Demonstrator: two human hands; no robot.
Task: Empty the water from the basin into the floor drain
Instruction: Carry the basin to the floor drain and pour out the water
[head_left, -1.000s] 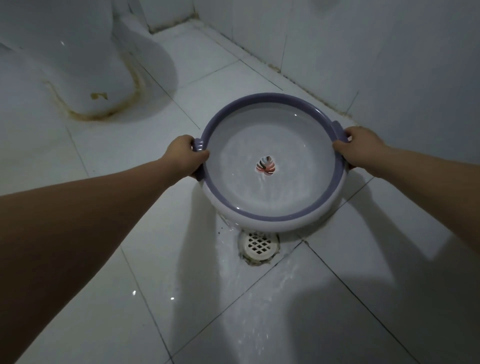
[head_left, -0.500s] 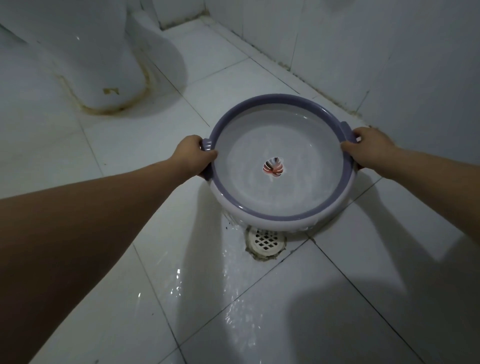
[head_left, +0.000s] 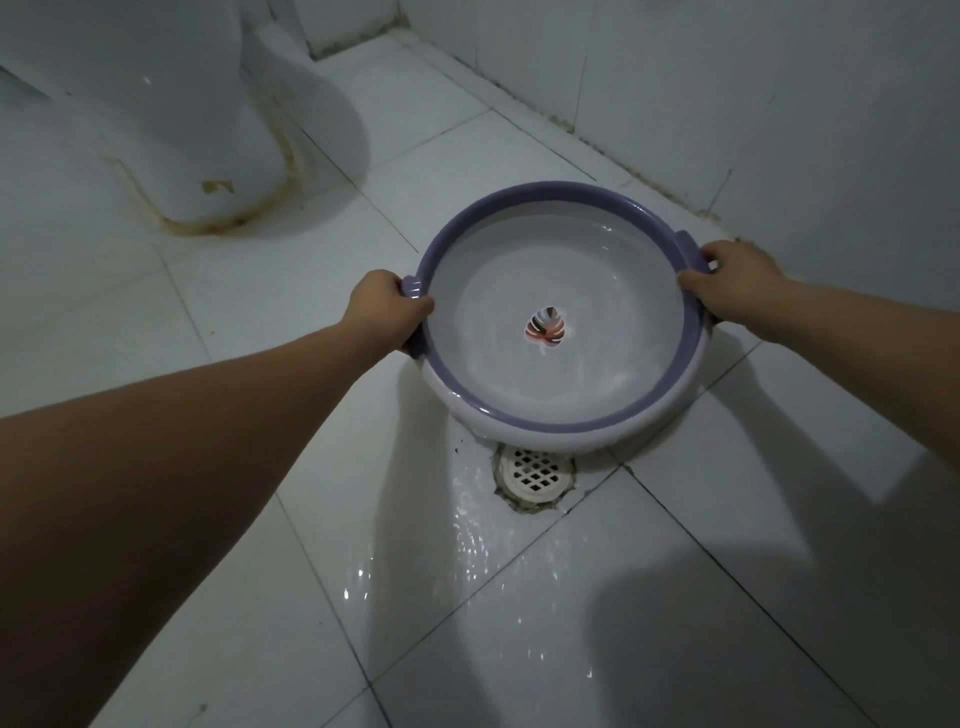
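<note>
**tilefan:** Biggest stuff first: white tiled floor (head_left: 727, 597), toilet base (head_left: 171, 156) off in the far left corner. Then the basin (head_left: 566, 415), round, white with a purple rim, tipped toward the person so its near edge hangs right over the floor drain (head_left: 535, 475). There's a little water in the low side, and a wet sheen on the tiles around the grate.

**drainguy:** Hands? Left hand (head_left: 387, 306) is curled tight around the left handle tab, and right hand (head_left: 737, 283) is wrapped closed on the right one. Both fully gripping, nothing else held.

**tilefan:** What could go wrong, imo: the lip is wide, so if it's tipped fast the water sheets out past the small grate and runs across the tiles instead of down. Wet plastic handles could slip too, and that floor is already slick underfoot.

**drainguy:** Agreed, a slow tilt looks safer. Any branding?

**tilefan:** None I can read. Just a leaf decal (head_left: 545, 326) in the middle of the bottom, pinkish and dark stripes. No text anywhere.
</note>
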